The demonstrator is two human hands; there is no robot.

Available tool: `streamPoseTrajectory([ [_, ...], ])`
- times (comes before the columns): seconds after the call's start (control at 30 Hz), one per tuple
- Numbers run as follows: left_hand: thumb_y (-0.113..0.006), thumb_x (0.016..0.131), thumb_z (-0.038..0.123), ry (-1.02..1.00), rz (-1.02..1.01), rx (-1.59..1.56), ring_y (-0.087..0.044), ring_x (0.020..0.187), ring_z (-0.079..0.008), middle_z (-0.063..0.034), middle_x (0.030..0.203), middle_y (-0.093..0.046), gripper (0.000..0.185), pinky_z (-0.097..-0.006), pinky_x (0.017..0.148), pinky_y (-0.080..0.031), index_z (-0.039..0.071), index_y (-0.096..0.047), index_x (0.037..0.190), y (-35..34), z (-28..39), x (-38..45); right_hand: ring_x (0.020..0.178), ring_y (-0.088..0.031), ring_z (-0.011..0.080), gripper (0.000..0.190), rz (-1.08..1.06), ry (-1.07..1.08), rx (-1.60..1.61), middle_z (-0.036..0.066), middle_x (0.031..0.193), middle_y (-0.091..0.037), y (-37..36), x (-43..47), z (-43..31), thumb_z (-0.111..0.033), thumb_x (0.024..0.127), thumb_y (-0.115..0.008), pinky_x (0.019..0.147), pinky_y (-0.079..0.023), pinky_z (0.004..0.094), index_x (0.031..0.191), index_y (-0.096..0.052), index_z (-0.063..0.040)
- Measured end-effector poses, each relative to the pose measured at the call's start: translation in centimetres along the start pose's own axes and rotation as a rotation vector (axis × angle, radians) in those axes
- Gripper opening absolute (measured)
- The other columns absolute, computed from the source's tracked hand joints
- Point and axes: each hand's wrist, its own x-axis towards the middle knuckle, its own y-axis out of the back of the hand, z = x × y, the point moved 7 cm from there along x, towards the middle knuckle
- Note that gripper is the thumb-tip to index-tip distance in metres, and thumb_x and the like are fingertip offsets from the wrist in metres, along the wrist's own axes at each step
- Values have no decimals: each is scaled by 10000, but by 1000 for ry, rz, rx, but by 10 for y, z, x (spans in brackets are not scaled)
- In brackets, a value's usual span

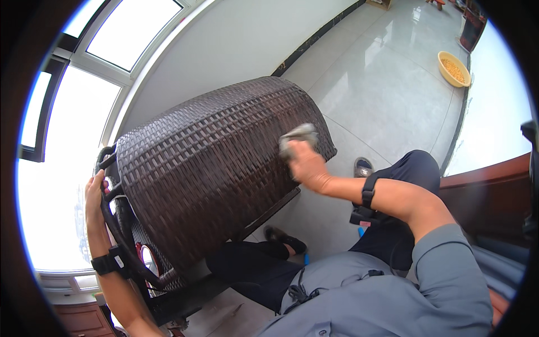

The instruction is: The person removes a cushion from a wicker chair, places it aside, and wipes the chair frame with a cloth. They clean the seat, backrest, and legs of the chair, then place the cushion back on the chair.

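Note:
A large dark brown woven rattan-style chair back [210,164] lies tilted before me, its curved outer side facing up. My left hand [96,189] grips the dark frame bar [110,194] at the chair's left edge, thumb on top. My right hand [309,166] holds a crumpled grey cloth [300,137] against the weave near the right end; hand and cloth are slightly blurred. The palm side of the right hand is hidden. Below the left frame, a red-rimmed round mirror-like object [148,258] shows partly.
Bright windows [101,92] and a pale wall [219,46] stand at the left and behind. A yellow basin [454,69] of yellow kernels rests on the grey tiled floor [379,101] at upper right. A dark red wooden panel [488,193] is at right. My legs flank the chair's near side.

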Motion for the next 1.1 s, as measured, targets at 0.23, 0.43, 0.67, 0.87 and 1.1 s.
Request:
streamPoseTrajectory([
  [0.23,-635,993,299,23,3,12,-486,564,-32,54,696,-524,207,-188,510,-400,119,-591,901,18,-4,-5,834,-680,345,488,-73,356,-53,86,1023,-605,2,-6,-17,-104,755,-719,613,-575,432,1206,-549,-181],
  [0.43,-687,950,310,-15,-2,-2,-529,604,-51,29,724,-574,226,-191,550,-431,99,-637,885,-2,18,-6,1048,-595,463,413,-126,-288,-138,252,1150,-587,3,-27,111,-98,874,-580,876,-490,549,1273,-482,-61],
  [0.67,-699,926,296,16,-19,-92,-567,606,-79,-8,731,-584,263,-211,540,-486,54,-617,862,-4,5,-4,890,-665,313,485,-279,691,150,108,1023,-583,-24,-30,-196,-51,750,-684,728,-566,414,1221,-578,-94],
  [0.87,-686,932,302,-46,-10,-111,-565,640,-92,-12,776,-567,288,-228,581,-497,35,-582,962,-19,25,-18,860,-639,239,321,150,953,27,56,991,-592,-11,41,-218,-67,736,-702,737,-556,348,1052,-695,-126],
  [1.1,-622,999,290,-12,52,-147,-517,560,-35,14,748,-561,231,-184,492,-459,74,-544,976,-21,46,-52,1308,-517,392,391,-73,700,266,211,1390,-563,-48,111,-251,-180,901,-705,1086,-415,469,1291,-677,-161],
])
